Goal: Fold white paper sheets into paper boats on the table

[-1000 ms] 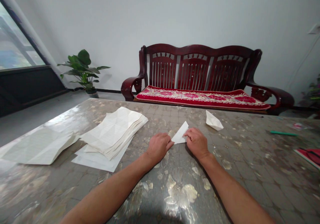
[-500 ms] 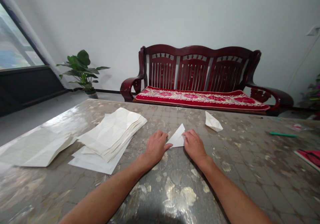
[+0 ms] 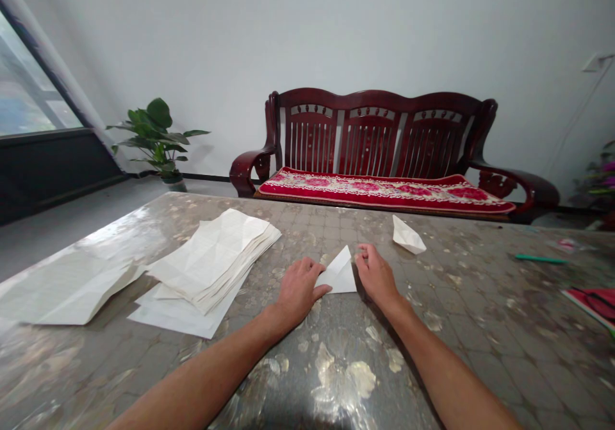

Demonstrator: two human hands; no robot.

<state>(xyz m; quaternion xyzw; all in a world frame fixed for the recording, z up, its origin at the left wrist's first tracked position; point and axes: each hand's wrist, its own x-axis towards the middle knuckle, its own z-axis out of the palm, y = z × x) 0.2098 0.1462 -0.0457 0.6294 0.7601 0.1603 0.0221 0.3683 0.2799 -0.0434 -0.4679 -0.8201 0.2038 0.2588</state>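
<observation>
A small folded sheet of paper (image 3: 340,275), white and roughly triangular with its point away from me, lies on the table in front of me. My left hand (image 3: 302,284) grips its left corner, thumb along the near side and fingers behind. Close by the paper's right edge is my right hand (image 3: 375,270), its fingers loosely bent and apart, seemingly off the paper. Beyond that hand rests a folded paper boat (image 3: 408,235).
To the left lie a stack of creased paper sheets (image 3: 216,257) and a loose folded sheet (image 3: 72,289). On the right are a green pen (image 3: 541,259) and a red book (image 3: 593,305) with a dark item on it. A wooden bench (image 3: 369,138) stands behind the patterned table (image 3: 269,379).
My right hand has let go of the folded paper's right side and drawn slightly away. The paper sits a little nearer to me and shows a wider face; my left hand keeps its hold.
</observation>
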